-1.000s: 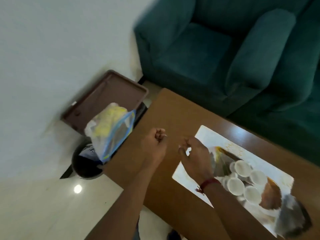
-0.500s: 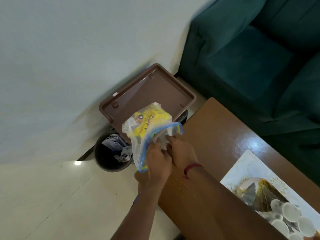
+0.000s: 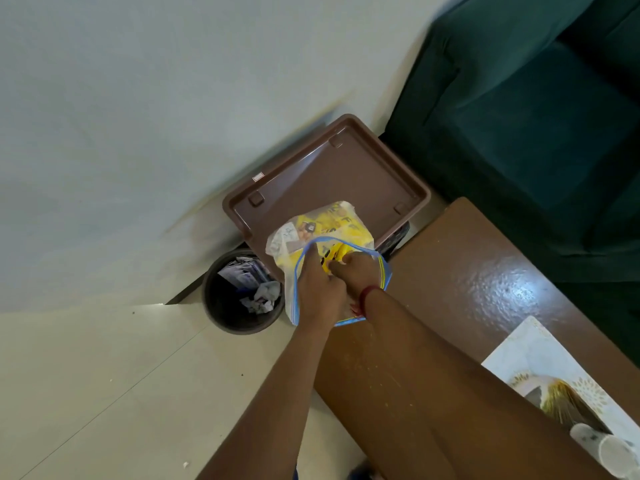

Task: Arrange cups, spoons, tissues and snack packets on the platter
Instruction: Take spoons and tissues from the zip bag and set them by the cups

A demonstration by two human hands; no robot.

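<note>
Several yellow snack packets (image 3: 341,225) sit inside a clear zip bag (image 3: 287,240) with a blue rim, directly ahead of both hands at the table's far corner. The left hand (image 3: 317,289) grips the bag's rim on its left side. The right hand (image 3: 356,271) reaches into the bag's mouth, fingers closed on a yellow packet (image 3: 334,256). Beyond the hands leans a brown tray (image 3: 346,178); left of them stands a dark bin (image 3: 239,292). Behind the right forearm, the platter (image 3: 533,355) with white cups (image 3: 613,457) lies on the wooden table (image 3: 467,265).
</note>
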